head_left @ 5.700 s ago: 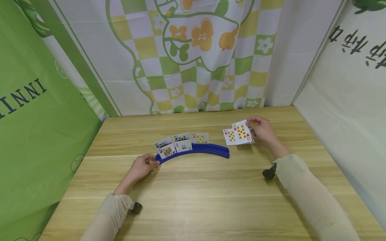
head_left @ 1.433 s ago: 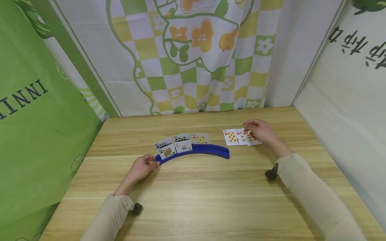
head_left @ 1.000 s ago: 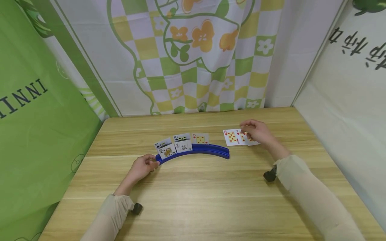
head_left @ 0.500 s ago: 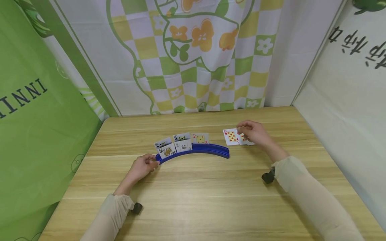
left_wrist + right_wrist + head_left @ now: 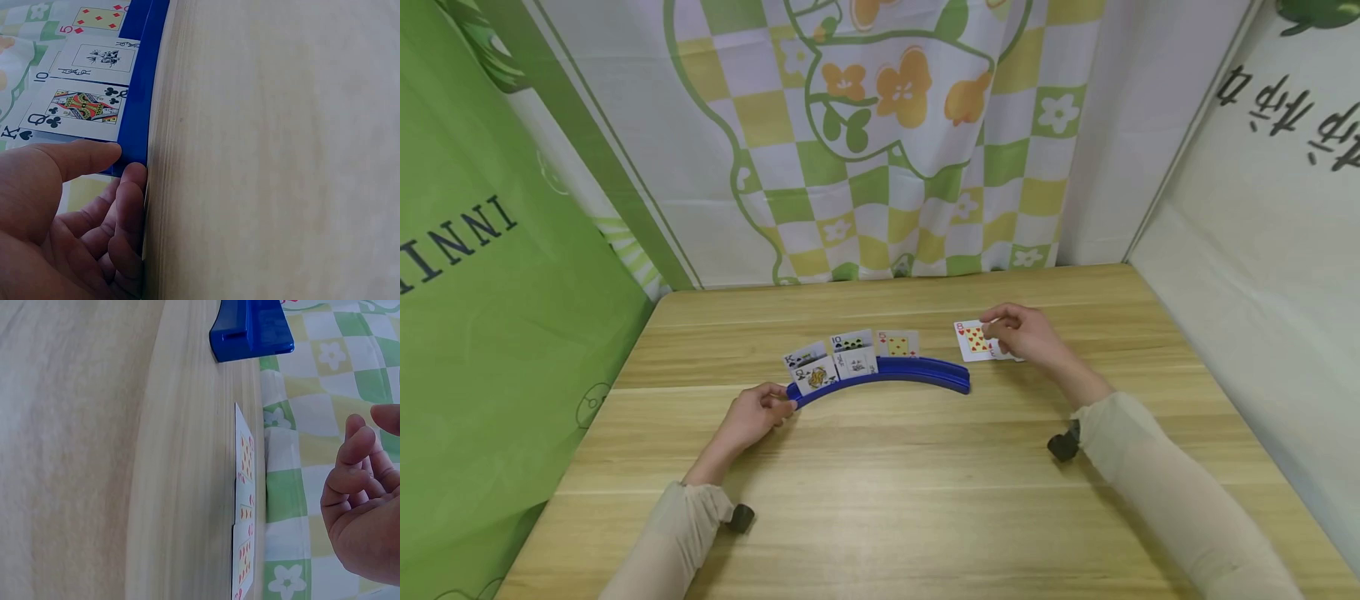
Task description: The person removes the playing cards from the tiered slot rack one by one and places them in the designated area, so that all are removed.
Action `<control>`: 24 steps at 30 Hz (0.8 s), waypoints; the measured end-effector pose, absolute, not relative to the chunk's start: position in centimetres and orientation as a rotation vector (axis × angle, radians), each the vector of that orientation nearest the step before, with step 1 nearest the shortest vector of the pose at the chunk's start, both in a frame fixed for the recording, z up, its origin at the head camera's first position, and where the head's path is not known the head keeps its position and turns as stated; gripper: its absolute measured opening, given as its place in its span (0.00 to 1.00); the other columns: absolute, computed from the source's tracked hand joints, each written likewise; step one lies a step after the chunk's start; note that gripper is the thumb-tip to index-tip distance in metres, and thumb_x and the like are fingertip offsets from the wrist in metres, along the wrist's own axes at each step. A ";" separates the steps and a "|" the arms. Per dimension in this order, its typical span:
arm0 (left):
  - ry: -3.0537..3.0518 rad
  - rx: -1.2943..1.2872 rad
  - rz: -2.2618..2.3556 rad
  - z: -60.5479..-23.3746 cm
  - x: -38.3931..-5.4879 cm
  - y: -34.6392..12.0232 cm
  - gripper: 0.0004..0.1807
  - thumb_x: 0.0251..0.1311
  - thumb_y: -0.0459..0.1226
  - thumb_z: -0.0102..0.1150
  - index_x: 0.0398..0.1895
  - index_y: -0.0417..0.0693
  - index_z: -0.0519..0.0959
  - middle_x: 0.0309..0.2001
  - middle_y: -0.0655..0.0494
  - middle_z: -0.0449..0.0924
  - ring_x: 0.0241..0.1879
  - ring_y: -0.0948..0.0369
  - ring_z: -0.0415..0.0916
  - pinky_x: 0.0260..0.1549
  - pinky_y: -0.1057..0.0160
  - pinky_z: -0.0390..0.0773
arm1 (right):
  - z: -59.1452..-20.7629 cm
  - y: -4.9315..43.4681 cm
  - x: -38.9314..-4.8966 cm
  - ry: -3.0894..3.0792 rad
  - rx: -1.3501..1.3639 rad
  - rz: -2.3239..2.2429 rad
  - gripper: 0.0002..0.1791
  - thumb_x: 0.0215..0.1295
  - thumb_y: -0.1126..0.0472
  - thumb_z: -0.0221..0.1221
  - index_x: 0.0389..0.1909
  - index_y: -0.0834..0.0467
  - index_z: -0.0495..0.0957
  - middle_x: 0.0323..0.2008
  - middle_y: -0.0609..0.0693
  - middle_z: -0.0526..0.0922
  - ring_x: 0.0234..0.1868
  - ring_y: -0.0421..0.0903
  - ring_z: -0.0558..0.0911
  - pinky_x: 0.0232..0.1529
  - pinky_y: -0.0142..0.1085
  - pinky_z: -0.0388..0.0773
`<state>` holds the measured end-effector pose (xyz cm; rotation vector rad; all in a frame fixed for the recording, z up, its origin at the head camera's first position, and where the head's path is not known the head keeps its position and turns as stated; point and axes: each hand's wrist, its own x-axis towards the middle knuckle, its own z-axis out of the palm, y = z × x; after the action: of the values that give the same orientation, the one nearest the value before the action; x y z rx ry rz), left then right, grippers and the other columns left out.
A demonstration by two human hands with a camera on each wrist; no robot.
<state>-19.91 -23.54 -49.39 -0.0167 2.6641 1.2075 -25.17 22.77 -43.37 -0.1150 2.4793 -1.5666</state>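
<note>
A curved blue card holder (image 5: 925,374) stands on the table, its left end gripped by my left hand (image 5: 756,418), thumb on one side and fingers on the other. Upright in it are a queen of clubs (image 5: 75,111), a joker (image 5: 94,57) and a 5 of diamonds (image 5: 94,19). Behind the front cards show a king of spades (image 5: 803,355) and a 10 (image 5: 852,341). My right hand (image 5: 1028,335) hovers over flat, overlapping cards with loosely curled fingers, holding nothing. The 8 of hearts (image 5: 967,342) shows left of it; a 7 and 9 are mostly hidden in the head view.
The wooden table (image 5: 880,500) ends at the back against a checked, flowered curtain (image 5: 925,200). A green cloth (image 5: 490,292) hangs on the left and a white one (image 5: 1262,292) on the right. Each wrist wears a small black camera (image 5: 1063,445).
Earlier the right hand held the 9 of hearts; it was laid down at the right of the 8 and 7. The empty right hand has since moved left over them. The left hand has stayed.
</note>
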 end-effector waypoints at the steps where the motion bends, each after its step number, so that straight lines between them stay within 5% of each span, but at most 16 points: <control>1: 2.666 -0.015 1.205 -49.4 -19.9 -23.6 0.18 0.64 0.40 0.62 0.52 0.38 0.78 0.33 0.50 0.87 0.28 0.62 0.79 0.27 0.63 0.75 | -43.4 22.7 -25.1 2.484 -0.122 -1.568 0.17 0.73 0.55 0.55 0.57 0.59 0.75 0.47 0.64 0.82 0.25 0.40 0.72 0.26 0.32 0.70; 12: 2.663 -0.031 1.203 -49.4 -19.9 -23.5 0.18 0.64 0.41 0.63 0.52 0.39 0.78 0.34 0.50 0.86 0.28 0.61 0.79 0.27 0.64 0.75 | -43.1 22.0 -24.7 2.503 -0.171 -1.569 0.18 0.72 0.57 0.56 0.56 0.61 0.76 0.46 0.64 0.83 0.28 0.42 0.75 0.31 0.35 0.76; 20: 2.670 -0.029 1.207 -49.3 -19.9 -23.4 0.18 0.64 0.41 0.63 0.52 0.38 0.78 0.33 0.50 0.86 0.27 0.61 0.79 0.26 0.64 0.75 | -43.0 21.5 -24.6 2.499 -0.220 -1.565 0.18 0.71 0.56 0.58 0.56 0.61 0.76 0.28 0.47 0.80 0.28 0.44 0.75 0.33 0.36 0.77; 24: 2.670 -0.033 1.206 -49.3 -19.9 -23.4 0.18 0.64 0.41 0.63 0.52 0.39 0.78 0.33 0.51 0.86 0.27 0.61 0.79 0.27 0.64 0.75 | -42.9 21.1 -24.4 2.487 -0.225 -1.563 0.18 0.71 0.56 0.58 0.57 0.59 0.76 0.30 0.47 0.80 0.29 0.46 0.75 0.32 0.35 0.76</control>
<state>-19.87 -23.40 -49.26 -0.0325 2.6696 1.2059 -24.43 21.12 -42.93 -0.2254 2.4874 -1.5627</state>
